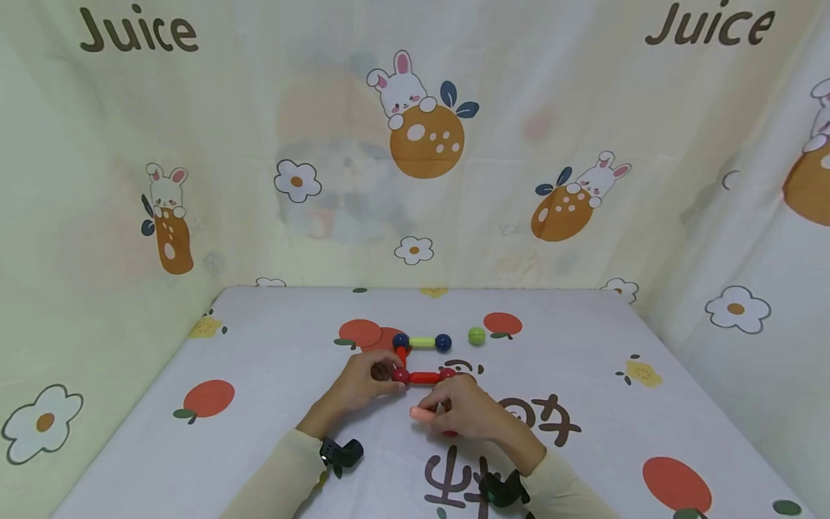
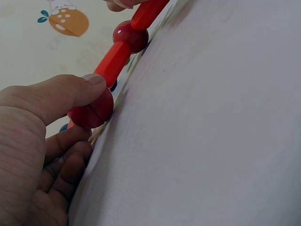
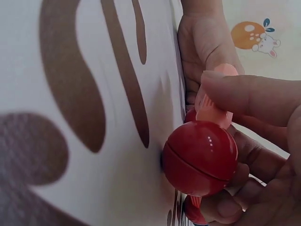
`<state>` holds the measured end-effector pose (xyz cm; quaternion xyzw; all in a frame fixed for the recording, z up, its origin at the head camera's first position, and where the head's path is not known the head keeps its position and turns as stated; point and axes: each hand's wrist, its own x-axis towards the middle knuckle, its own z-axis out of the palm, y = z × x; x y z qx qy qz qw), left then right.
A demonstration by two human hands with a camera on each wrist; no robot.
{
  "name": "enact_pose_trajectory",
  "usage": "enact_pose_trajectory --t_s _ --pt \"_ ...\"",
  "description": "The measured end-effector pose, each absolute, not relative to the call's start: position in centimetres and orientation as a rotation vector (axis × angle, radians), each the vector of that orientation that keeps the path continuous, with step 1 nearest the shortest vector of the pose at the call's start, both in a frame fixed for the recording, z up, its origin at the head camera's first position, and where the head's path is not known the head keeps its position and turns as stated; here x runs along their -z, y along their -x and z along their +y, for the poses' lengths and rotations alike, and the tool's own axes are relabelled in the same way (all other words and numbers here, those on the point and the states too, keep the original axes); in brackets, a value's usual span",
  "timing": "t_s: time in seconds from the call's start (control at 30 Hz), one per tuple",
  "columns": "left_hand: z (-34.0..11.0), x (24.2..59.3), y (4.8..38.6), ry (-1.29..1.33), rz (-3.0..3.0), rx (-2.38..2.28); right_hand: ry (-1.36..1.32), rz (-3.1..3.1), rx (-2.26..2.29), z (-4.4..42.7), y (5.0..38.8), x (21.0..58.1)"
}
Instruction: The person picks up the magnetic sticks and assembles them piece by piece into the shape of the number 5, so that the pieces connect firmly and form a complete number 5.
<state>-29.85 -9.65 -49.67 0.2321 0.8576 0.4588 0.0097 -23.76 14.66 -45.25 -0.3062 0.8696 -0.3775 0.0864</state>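
Note:
A red ball (image 2: 99,112) is pinched by my left hand (image 1: 364,382) between thumb and fingers. From it a red rod (image 1: 424,378) runs right to a second red ball (image 1: 447,374). Another red rod (image 1: 402,356) leads back to a blue ball (image 1: 400,342), joined by a yellow-green rod (image 1: 422,342) to a second blue ball (image 1: 443,342). My right hand (image 1: 468,409) pinches a salmon-coloured rod (image 3: 215,109), which meets a large-looking red ball (image 3: 201,157). Part of that ball lies behind the right fingers in the head view.
A loose green ball (image 1: 476,336) sits at the back, right of the blue balls. The white tablecloth (image 1: 272,346) bears printed fruit and dark lettering. A patterned curtain (image 1: 350,252) stands behind the table and along both sides.

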Motion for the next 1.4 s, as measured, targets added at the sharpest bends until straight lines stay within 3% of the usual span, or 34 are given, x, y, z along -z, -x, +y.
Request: enact_pose_trajectory --t_s 1.4 --pt "-9.62 49.27 29.47 -0.697 2.669 -1.428 0.917 2.566 0.89 14.41 24.13 44.35"
